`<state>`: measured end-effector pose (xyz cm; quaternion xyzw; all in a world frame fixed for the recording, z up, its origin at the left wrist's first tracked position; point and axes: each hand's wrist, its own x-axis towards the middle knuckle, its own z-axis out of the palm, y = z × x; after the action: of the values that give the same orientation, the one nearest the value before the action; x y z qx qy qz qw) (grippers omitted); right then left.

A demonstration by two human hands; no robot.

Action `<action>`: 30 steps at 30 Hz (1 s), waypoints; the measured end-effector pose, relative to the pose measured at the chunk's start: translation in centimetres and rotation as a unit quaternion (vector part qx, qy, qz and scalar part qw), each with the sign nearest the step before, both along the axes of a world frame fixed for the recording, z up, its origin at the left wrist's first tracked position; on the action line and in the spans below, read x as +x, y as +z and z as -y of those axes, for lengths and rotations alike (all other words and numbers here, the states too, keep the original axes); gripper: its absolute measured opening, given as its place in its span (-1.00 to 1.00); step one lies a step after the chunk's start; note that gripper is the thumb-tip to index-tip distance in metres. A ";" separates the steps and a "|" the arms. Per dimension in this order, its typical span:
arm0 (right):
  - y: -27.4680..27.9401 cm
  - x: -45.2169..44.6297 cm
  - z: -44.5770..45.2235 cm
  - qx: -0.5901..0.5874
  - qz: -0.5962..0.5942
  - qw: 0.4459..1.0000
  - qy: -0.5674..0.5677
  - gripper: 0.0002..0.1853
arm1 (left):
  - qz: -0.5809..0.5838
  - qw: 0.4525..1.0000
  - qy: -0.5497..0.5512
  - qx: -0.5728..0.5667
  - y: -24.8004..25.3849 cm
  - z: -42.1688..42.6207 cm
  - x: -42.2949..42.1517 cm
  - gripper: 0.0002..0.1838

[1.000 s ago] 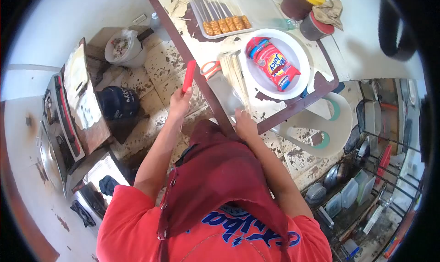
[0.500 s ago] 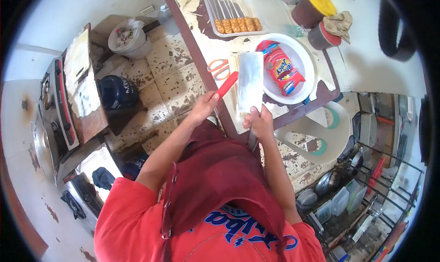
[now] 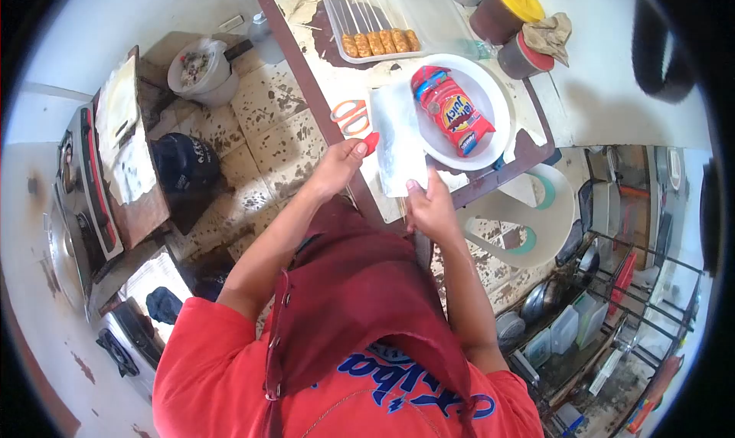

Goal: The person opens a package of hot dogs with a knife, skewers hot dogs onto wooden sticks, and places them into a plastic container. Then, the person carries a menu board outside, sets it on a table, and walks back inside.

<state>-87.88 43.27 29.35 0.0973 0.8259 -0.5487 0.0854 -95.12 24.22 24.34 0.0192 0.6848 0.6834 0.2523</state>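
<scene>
My left hand (image 3: 339, 167) is closed on a red stick-shaped piece that looks like a hotdog (image 3: 371, 142); only its end shows past the fingers. My right hand (image 3: 431, 206) grips a cleaver (image 3: 398, 139), its broad blade pointing away from me over the table edge. Left of the blade lie scissors with orange-rimmed handles (image 3: 351, 118). To the right, a white basin (image 3: 496, 135) holds a red hotdog packet (image 3: 453, 112). Farther back, a clear plastic container (image 3: 375, 58) holds several skewered brown pieces (image 3: 380, 44).
Jars with a yellow lid (image 3: 521, 0) and a red lid (image 3: 528, 51) stand at the table's back right. A white stool (image 3: 490, 208) is beside the table. At left are a stove (image 3: 99, 185) and a bucket (image 3: 203, 78); a dish rack (image 3: 597, 323) is at lower right.
The red piece has turned and now shows shorter beyond my left fingers. The cleaver has come slightly nearer and tilted. The whole view has shifted a little.
</scene>
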 end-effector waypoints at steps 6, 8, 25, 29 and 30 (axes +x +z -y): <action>4.7 -2.8 -0.4 -0.028 0.034 0.998 -0.041 -0.79 | 0.006 1.000 -0.005 0.018 0.8 0.4 -0.6 -0.62; 1.4 0.2 -0.9 -0.008 0.015 1.000 -0.010 -0.79 | 0.042 0.998 0.013 0.036 0.5 1.1 -0.5 -0.62; 7.9 1.6 -5.2 -0.225 0.026 0.968 -0.106 -0.79 | 0.059 0.998 -0.023 0.026 2.4 2.9 -1.0 -0.67; 8.5 0.8 -3.3 -0.184 0.067 0.977 -0.086 -0.81 | -0.036 0.998 -0.031 -0.034 3.6 2.0 -1.1 -0.66; 8.0 0.5 -2.8 -0.171 0.077 0.979 -0.079 -0.81 | -0.052 0.996 -0.039 -0.065 3.8 1.9 -1.3 -0.65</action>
<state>-87.41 46.04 37.31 0.1883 0.7005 -0.6778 0.1202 -96.37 22.28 28.19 0.0648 0.7385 0.6253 0.2436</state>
